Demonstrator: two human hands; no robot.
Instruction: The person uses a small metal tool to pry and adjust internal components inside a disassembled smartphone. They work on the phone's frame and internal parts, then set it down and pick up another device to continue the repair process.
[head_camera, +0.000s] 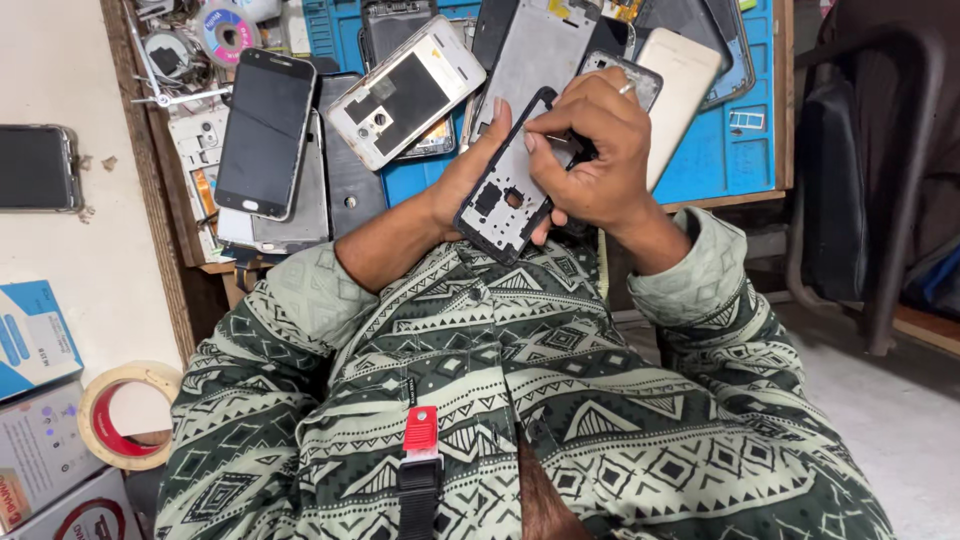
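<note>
The phone frame (508, 185) is held above the desk (720, 150) edge, cupped from behind in the left hand (462, 185); the right hand (590, 150) pinches a thin tool (553, 137) against it, grip closed.

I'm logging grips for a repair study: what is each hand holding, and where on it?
The left hand grips the phone frame from behind along its left edge. The right hand pinches something thin at the frame's upper part; what it is cannot be told.
</note>
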